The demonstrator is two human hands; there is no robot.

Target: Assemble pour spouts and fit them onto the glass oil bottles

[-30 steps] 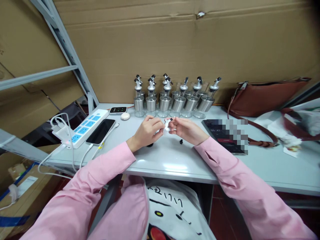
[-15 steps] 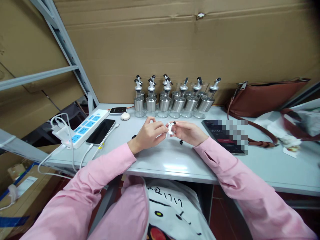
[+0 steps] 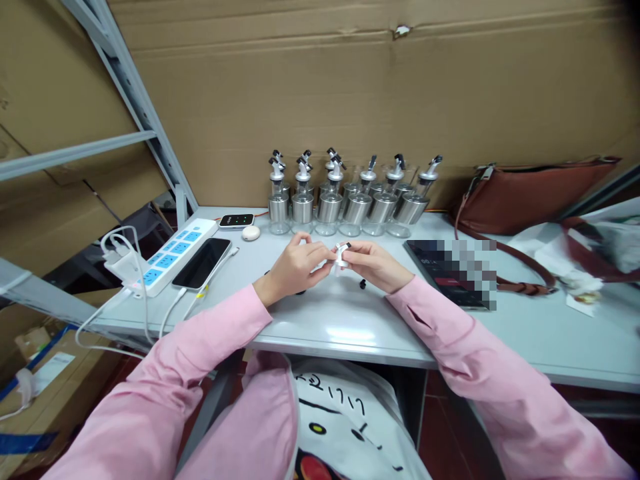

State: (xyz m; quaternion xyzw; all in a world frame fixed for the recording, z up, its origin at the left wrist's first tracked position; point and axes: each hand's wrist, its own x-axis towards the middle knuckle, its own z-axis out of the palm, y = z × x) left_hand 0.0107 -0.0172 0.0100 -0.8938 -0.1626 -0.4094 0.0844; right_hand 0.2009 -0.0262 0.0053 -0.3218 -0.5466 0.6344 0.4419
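Between my hands, above the middle of the table, is a silver bottle pourer spout (image 3: pixel 341 255) with a black flip cap. My right hand (image 3: pixel 375 265) grips it from the right, thumb and fingers closed around its side. From the left, my left hand (image 3: pixel 301 265) pinches at the same spout, fingertips meeting it. A small black part (image 3: pixel 363 284) lies on the table just below my right hand. Other dark pieces show partly under my left hand, mostly hidden by it.
Several glass and steel oil bottles (image 3: pixel 330 208) with spouts stand at the back. To the left lie a power strip (image 3: pixel 175 257), a phone (image 3: pixel 203 263) and a white round case (image 3: pixel 251 233). A tablet (image 3: pixel 435 273) and brown bag (image 3: pixel 530 197) are at the right.
My hands stay almost in place around the spout. The spout has tilted slightly, and the left fingers have shifted a little, leaving more of a dark piece in view beneath them.
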